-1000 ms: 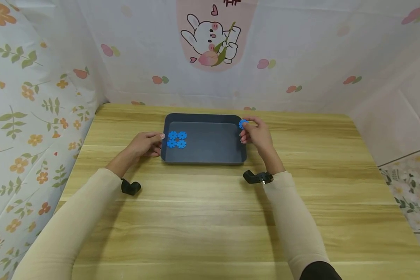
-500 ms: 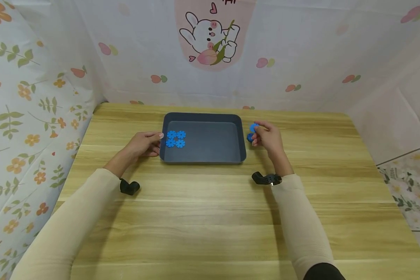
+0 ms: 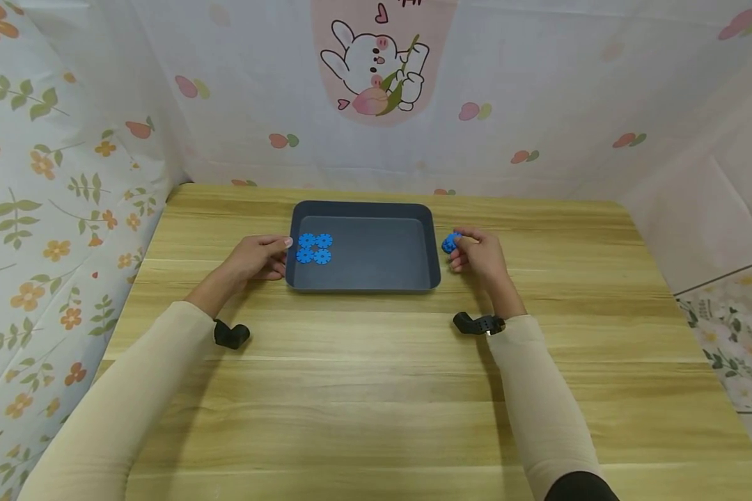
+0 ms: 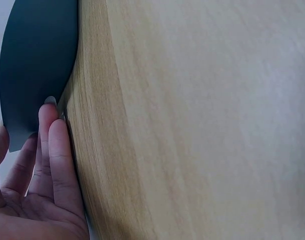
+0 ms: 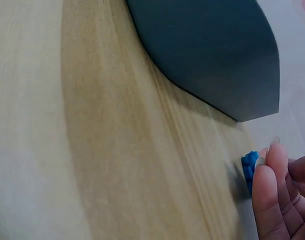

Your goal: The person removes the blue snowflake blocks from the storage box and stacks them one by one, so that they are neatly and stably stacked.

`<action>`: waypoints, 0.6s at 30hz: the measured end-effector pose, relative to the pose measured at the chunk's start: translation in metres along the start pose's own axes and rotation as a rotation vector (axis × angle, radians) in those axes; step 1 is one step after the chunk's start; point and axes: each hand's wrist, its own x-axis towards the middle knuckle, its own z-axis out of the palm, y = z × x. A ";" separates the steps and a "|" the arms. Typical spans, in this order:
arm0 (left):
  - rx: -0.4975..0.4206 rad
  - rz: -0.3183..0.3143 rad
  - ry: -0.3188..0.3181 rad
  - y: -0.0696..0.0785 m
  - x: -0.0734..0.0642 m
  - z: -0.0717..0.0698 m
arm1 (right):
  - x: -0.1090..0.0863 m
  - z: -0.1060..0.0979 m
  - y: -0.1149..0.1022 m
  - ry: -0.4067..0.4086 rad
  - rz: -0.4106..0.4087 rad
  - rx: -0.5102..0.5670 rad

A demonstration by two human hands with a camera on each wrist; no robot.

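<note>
A dark grey rectangular tray (image 3: 376, 281) lies on the wooden table. My left hand (image 3: 260, 257) grips its left rim, thumb on top and fingers against the outside wall; the left wrist view shows those fingers (image 4: 60, 165) at the tray's wall. Inside the tray, at the left end, several blue notched discs (image 3: 314, 248) lie flat in a two-by-two block. To the right of the tray, my right hand (image 3: 479, 254) pinches at a small cluster of blue notched discs (image 3: 449, 243). In the right wrist view the blue cluster (image 5: 249, 169) is partly hidden behind the fingertips.
The wood-grain table (image 3: 363, 390) reaches forward to a white printed curtain (image 3: 225, 125) behind the tray. A floral cloth (image 3: 56, 229) hangs along the left side. A black camera mount (image 3: 232, 335) sits on the left wrist, another camera mount (image 3: 476, 323) on the right.
My right hand has moved from over the tray's right rim with a blue disc, rightward and down to the blue cluster on the table. The left hand and the discs in the tray stay put.
</note>
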 end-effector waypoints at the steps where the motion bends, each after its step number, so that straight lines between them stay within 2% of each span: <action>1: -0.001 0.001 -0.002 0.000 -0.001 0.000 | 0.000 0.000 0.000 -0.004 0.002 -0.001; 8: 0.012 0.001 0.008 0.000 0.001 -0.001 | 0.001 0.001 0.002 -0.009 0.010 0.001; 18: 0.018 0.018 0.019 -0.022 0.024 -0.006 | 0.001 0.001 0.002 -0.024 0.052 0.004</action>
